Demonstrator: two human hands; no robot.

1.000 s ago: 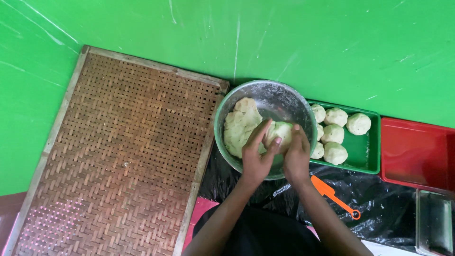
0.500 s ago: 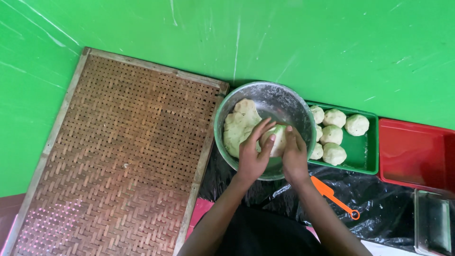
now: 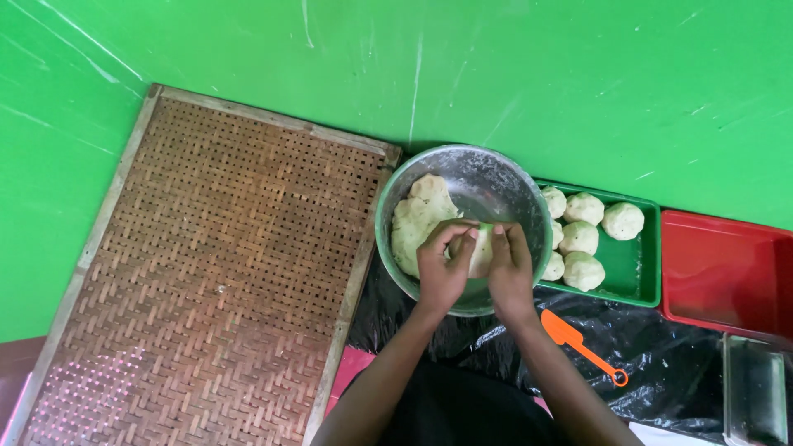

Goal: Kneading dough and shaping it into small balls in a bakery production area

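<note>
A metal bowl (image 3: pixel 496 169) dusted with flour holds a large mass of pale dough (image 3: pixel 417 219) on its left side. Over the bowl's near part, my left hand (image 3: pixel 442 268) and my right hand (image 3: pixel 508 268) press together around a small piece of dough (image 3: pixel 480 252), which shows between the fingers. Just right of the bowl, a green tray (image 3: pixel 636 264) carries several round dough balls (image 3: pixel 582 237).
A large woven bamboo mat (image 3: pixel 215 264) lies to the left. A red tray (image 3: pixel 723 277) sits right of the green one, and a clear container (image 3: pixel 756 388) is at the lower right. An orange spatula (image 3: pixel 578 343) lies on black plastic sheeting (image 3: pixel 686 372).
Both hands have closed in around the small dough piece and shifted slightly toward the bowl's near rim. The rest stays as it was.
</note>
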